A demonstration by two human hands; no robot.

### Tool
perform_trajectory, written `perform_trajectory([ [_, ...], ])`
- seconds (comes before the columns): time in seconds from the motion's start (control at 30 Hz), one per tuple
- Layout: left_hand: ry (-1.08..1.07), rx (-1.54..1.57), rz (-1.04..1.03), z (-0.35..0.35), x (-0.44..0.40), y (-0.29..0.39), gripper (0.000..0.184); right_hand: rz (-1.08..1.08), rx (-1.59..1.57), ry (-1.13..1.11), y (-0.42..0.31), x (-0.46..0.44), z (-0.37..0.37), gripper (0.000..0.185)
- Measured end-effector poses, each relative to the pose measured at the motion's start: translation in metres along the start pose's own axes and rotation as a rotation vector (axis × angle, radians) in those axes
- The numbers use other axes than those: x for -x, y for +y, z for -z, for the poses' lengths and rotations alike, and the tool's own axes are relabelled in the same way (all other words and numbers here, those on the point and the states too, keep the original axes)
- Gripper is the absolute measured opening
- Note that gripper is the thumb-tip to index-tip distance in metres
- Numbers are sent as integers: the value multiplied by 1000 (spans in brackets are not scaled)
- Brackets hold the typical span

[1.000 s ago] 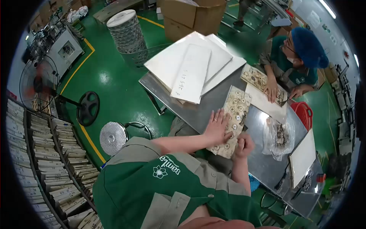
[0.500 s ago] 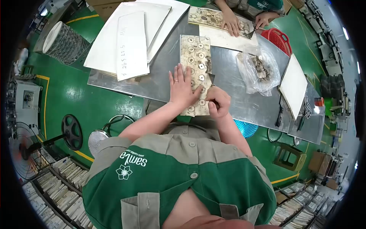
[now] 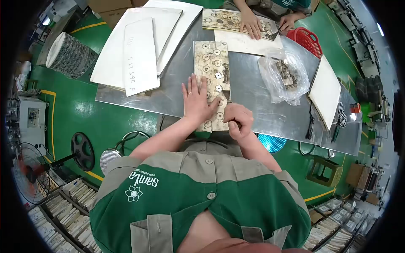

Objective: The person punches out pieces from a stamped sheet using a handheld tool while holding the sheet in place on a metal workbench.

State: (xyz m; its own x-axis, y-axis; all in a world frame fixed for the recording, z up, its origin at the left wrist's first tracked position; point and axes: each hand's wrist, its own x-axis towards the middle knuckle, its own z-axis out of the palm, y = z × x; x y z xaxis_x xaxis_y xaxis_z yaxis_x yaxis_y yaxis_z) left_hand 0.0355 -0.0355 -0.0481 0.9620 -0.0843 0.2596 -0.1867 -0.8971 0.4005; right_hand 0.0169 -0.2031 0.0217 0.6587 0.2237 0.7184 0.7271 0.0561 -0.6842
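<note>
A long stained board (image 3: 211, 67) with rows of round marks and holes lies on the metal table (image 3: 177, 86), its lower end over the front edge. Flat on the board's left side rests my left hand (image 3: 198, 101), fingers spread, thumb across the surface. My right hand (image 3: 238, 120) is closed in a fist at the board's lower right edge; what it holds is hidden. Beside the board, on the left, lie large white sheets (image 3: 112, 55) and a narrower white piece with handwriting (image 3: 141, 59). To the right sits a clear plastic bag (image 3: 287, 76) with brownish scraps inside.
Across the table, a co-worker's hands (image 3: 251, 25) are at a similar board (image 3: 230, 20). A red basket (image 3: 306, 41), a white panel (image 3: 325, 92) and dark-handled tools (image 3: 311, 122) are on the right. Stools (image 3: 110, 159) and a fan (image 3: 31, 170) stand at left.
The view has swung down, bringing the table lower in sight than a second ago. My left hand stays flat on the board, and my right hand remains closed at its lower right edge.
</note>
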Motion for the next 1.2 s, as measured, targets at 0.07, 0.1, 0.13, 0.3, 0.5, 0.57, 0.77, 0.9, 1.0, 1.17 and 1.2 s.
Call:
perform_trajectory([
  [0.07,-58,3,32,3,4,4,95,6,15,37,13,2,0,22],
  [0.1,-63,7,30,1,7,6,95,5,18,64,20,-3,3,22],
  [0.13,-50,13,24,-1,8,4,96,-76,4,53,20,-3,4,23],
  [0.3,-77,-5,35,5,5,4,95,20,19,-26,-4,0,-5,37],
  [0.5,-35,23,23,1,6,4,95,-15,149,-30,6,2,3,24],
  [0.57,-67,-15,21,3,5,2,94,44,89,-22,0,10,-7,16],
  [0.77,-65,-12,44,3,5,7,97,-5,30,44,9,1,3,26],
  [0.9,-79,-7,51,4,6,5,97,24,93,21,11,4,-3,30],
  [1.0,-89,22,52,4,5,6,97,49,143,-40,7,0,-7,18],
  [1.17,-91,32,51,4,6,5,96,53,151,-70,-2,-5,-13,8],
  [1.2,-92,32,49,3,6,5,96,57,168,-67,0,-4,-13,7],
])
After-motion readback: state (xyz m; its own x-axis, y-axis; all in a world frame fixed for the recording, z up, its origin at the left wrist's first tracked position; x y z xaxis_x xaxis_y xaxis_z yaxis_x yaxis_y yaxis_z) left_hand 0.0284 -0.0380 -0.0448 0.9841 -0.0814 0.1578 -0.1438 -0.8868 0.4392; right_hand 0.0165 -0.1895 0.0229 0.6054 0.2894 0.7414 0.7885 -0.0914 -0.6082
